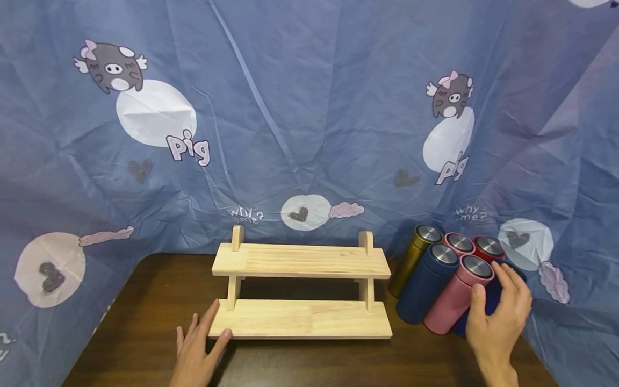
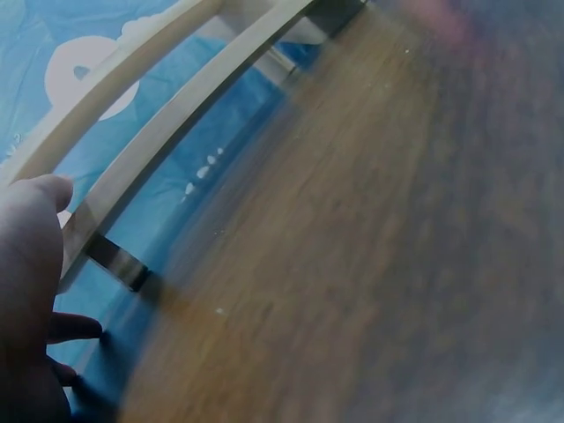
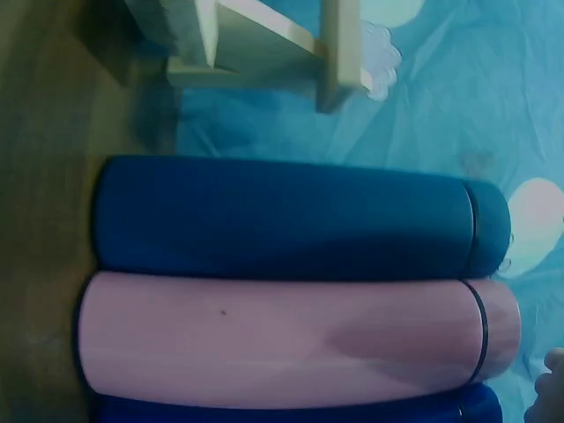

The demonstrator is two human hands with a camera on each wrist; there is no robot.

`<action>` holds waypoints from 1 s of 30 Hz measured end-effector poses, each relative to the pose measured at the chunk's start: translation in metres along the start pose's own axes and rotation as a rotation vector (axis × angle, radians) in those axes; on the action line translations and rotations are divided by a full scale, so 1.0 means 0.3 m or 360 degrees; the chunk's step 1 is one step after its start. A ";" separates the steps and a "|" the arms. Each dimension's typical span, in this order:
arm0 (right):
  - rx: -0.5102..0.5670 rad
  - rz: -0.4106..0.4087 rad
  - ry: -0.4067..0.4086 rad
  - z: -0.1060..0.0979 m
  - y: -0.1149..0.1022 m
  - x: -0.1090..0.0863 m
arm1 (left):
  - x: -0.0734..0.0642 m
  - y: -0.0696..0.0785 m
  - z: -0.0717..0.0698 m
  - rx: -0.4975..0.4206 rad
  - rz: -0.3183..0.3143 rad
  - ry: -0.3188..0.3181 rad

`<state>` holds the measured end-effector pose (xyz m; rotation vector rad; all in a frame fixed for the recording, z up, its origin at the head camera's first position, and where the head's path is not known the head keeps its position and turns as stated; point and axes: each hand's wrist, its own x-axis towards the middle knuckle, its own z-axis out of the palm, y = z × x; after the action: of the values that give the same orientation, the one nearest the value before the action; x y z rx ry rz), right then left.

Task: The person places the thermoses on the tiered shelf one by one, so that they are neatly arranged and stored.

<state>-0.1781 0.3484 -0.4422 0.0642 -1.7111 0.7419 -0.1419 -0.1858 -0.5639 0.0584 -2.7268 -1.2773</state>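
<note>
A two-tier wooden shelf (image 1: 301,317) stands on the table. My left hand (image 1: 197,344) rests at the left end of its lower board, fingers spread and thumb on the front corner. In the left wrist view the thumb (image 2: 46,192) lies against the board. Several metal-topped bottles stand grouped at the right: gold (image 1: 405,269), blue (image 1: 420,290), pink (image 1: 452,303), red (image 1: 487,248) and dark blue (image 1: 493,295). My right hand (image 1: 500,314) is over the dark blue bottle, thumb and fingers apart; its lid is hidden. Contact there cannot be made out.
The shelf and bottles share a dark wooden table (image 1: 309,365). A blue printed cloth (image 1: 300,107) hangs behind and at both sides, close to the back of the bottles. Another pink bottle's lid (image 1: 459,243) shows behind the front row.
</note>
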 end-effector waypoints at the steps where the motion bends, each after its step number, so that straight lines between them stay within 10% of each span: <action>1: 0.0003 0.0017 0.0026 0.002 0.004 0.008 | 0.000 0.001 0.001 0.0000 -0.0006 0.0000; 12: 0.0011 0.0225 0.0331 -0.004 0.062 0.074 | -0.001 0.000 0.013 0.0023 0.0017 0.0027; 23: -0.0077 0.0295 0.0262 -0.047 0.203 0.058 | 0.008 0.006 0.011 0.0067 -0.0045 -0.0008; 30: -0.0101 0.0368 0.0168 -0.043 0.169 0.055 | 0.004 -0.001 0.003 0.0094 -0.0066 -0.0022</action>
<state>-0.1931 0.4010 -0.4484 -0.2168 -1.6561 0.8450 -0.1432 -0.1855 -0.5644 0.1130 -2.7891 -1.2120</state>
